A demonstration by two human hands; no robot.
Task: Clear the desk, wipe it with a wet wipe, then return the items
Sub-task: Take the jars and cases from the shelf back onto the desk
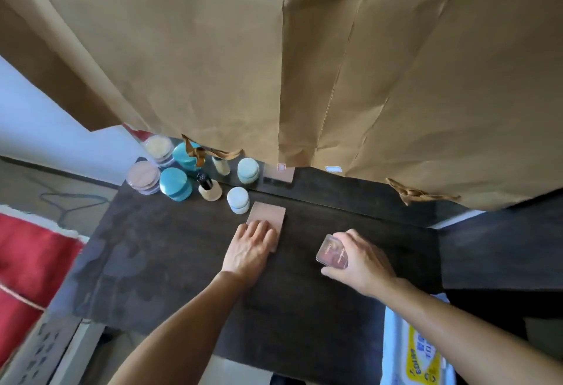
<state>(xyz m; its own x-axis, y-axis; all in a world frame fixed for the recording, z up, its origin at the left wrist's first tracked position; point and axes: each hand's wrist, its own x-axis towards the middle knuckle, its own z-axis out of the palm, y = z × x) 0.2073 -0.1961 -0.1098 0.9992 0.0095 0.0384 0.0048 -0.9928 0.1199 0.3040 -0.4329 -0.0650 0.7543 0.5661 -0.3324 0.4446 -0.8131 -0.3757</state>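
My left hand [251, 246] lies flat on the near end of a pink rectangular case [267, 217] that rests on the dark desk [170, 262]. My right hand [358, 261] grips a small clear-lidded reddish palette [331, 253], held at the desk's surface to the right of the case. At the back left corner stand several cosmetics: a pale blue round compact [238, 199], a small bottle with a black cap [208, 188], a teal round jar [176, 184] and a stack of clear powder jars [143, 176].
Brown paper [274, 64] hangs over the mirror behind the desk, whose lower strip reflects the jars. A wet wipe pack [417, 354] lies at the lower right by my right forearm. A red cloth [30, 259] is on the left, below desk level.
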